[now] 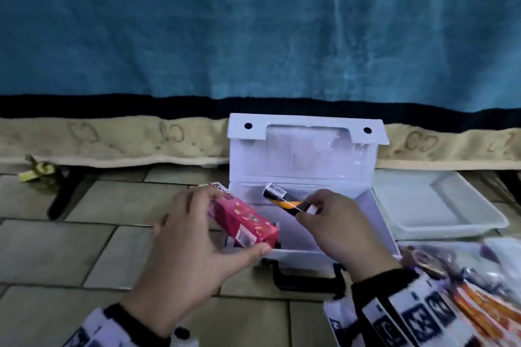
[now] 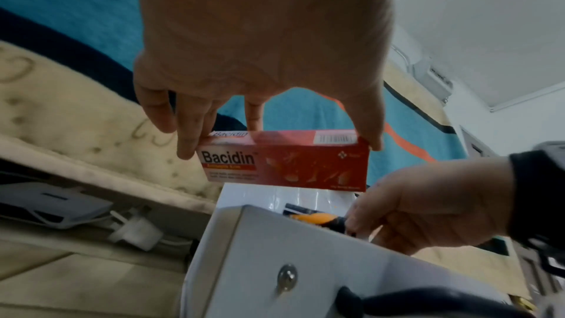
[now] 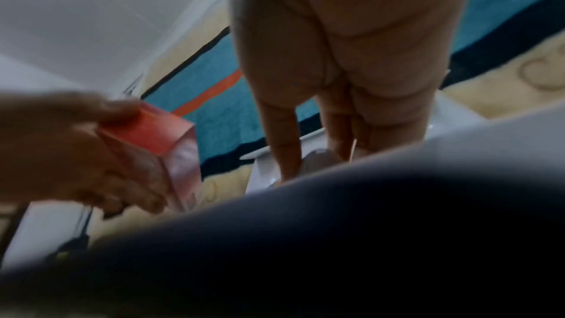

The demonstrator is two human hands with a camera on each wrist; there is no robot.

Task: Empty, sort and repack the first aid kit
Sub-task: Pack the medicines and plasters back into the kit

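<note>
A white first aid kit (image 1: pixel 377 222) stands open on the tiled floor, its lid leaning back against the bed. My left hand (image 1: pixel 194 234) grips a pink-red Bacidin box (image 1: pixel 242 220) by its two ends, above the kit's left front corner. In the left wrist view the Bacidin box (image 2: pixel 284 161) sits between thumb and fingers. My right hand (image 1: pixel 332 222) pinches a black and orange tube (image 1: pixel 284 200) with a barcode label, held over the kit's inside. The right wrist view is blurred and shows the Bacidin box (image 3: pixel 159 134) at the left.
A white plastic tray (image 1: pixel 439 205) lies right of the kit. Loose packets in clear and orange wrappers (image 1: pixel 465 284) are spread at the lower right. A blue blanket (image 1: pixel 253 36) hangs down the bed behind. A yellow and black object (image 1: pixel 42 175) lies at the far left.
</note>
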